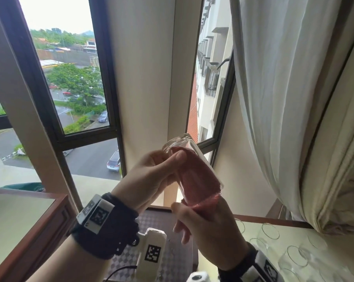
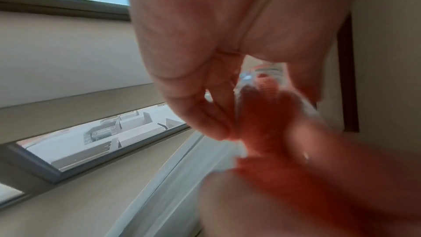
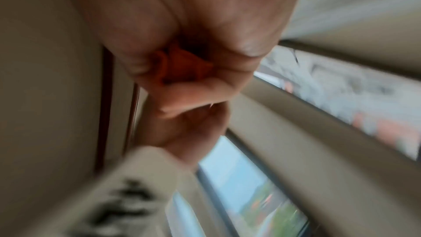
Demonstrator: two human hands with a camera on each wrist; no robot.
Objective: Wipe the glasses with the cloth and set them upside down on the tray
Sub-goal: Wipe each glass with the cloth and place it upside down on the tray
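Note:
My left hand [image 1: 168,161] grips a clear glass [image 1: 180,143] in mid-air before the window, tilted, with its upper end pointing up and left. A red cloth [image 1: 198,176] fills the inside of the glass and bunches out of its lower end. My right hand [image 1: 208,224] grips that bunched cloth just below the glass. In the left wrist view, my left hand [image 2: 205,96] curls round the glass [image 2: 268,73] with the blurred cloth [image 2: 262,120] below it. The right wrist view is blurred; my right hand [image 3: 182,86] is closed on the cloth [image 3: 182,64].
Several clear glasses [image 1: 270,231] stand on the pale tabletop [image 1: 334,237] at lower right. A checkered surface [image 1: 151,220] lies below my hands, between that table and a wood-edged table [image 1: 19,220] on the left. A white curtain [image 1: 284,98] hangs at right.

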